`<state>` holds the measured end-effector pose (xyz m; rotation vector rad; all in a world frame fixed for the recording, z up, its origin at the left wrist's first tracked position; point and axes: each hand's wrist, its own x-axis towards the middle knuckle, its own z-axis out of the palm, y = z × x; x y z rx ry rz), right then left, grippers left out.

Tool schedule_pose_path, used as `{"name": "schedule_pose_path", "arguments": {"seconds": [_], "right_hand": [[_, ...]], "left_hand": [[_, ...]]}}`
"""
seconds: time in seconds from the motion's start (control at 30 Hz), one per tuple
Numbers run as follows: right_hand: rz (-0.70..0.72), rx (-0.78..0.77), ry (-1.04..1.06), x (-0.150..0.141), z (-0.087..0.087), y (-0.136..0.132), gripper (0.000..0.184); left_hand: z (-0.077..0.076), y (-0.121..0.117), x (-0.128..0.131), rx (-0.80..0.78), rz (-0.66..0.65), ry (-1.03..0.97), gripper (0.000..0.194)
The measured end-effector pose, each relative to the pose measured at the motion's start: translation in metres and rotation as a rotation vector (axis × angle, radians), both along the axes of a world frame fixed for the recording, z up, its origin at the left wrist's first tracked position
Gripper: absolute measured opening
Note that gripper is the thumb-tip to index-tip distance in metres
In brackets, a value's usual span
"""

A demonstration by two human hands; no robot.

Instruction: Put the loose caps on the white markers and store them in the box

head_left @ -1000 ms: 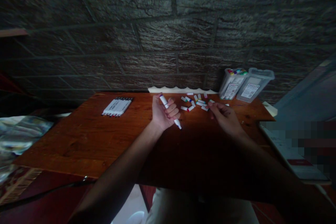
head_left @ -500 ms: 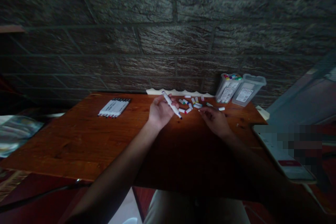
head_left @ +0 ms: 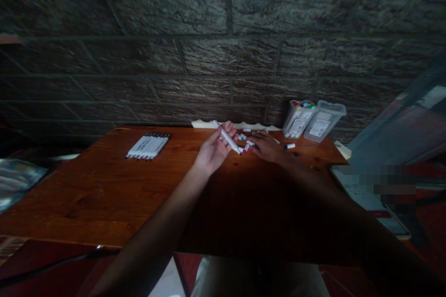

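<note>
My left hand is closed around a white marker, held at a slant above the table. Its lower end, with a dark tip, points towards me and to the right. My right hand reaches palm down over a loose group of small white marker caps with coloured ends, its fingers stretched out. The fingertips are at a cap; whether they grip it I cannot tell. A cap with a red end lies just in front of them. The right hand hides part of the group.
A row of white markers lies at the left of the wooden table. A clear box of markers and a second clear box stand by the brick wall. A dark-ended cap lies right. A tablet-like device is at the right edge.
My right hand has moved left and away from me, from the right side of the caps to over them, fingers stretching out. The left hand still holds the marker. The view has shifted slightly.
</note>
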<state>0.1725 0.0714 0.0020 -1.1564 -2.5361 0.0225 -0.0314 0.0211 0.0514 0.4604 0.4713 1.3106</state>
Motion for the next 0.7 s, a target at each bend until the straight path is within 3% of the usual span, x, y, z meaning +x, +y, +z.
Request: {"name": "schedule_pose_path", "arguments": {"seconds": [0.1,0.2,0.3,0.43,0.57,0.7], "right_hand": [[-0.028,0.009,0.077,0.005,0.001,0.001,0.028],[-0.072,-0.023,0.353,0.015,0.002,-0.014,0.03],[-0.127,-0.226,0.699,0.027,0.005,-0.042,0.034],[-0.087,-0.479,0.985,0.031,0.013,-0.074,0.034],[-0.014,-0.571,1.048,0.027,0.02,-0.081,0.032],[0.015,-0.563,1.046,0.026,0.023,-0.082,0.025]], "left_hand": [[-0.001,0.001,-0.001,-0.003,0.023,0.012,0.022],[0.0,0.0,-0.001,-0.012,0.036,0.007,0.02],[-0.001,0.0,0.001,-0.02,0.026,-0.005,0.019],[-0.003,-0.001,0.004,-0.02,0.025,0.003,0.019],[-0.003,-0.003,0.006,-0.018,0.03,0.016,0.014],[0.0,-0.004,0.005,0.0,0.047,0.031,0.011]]}}
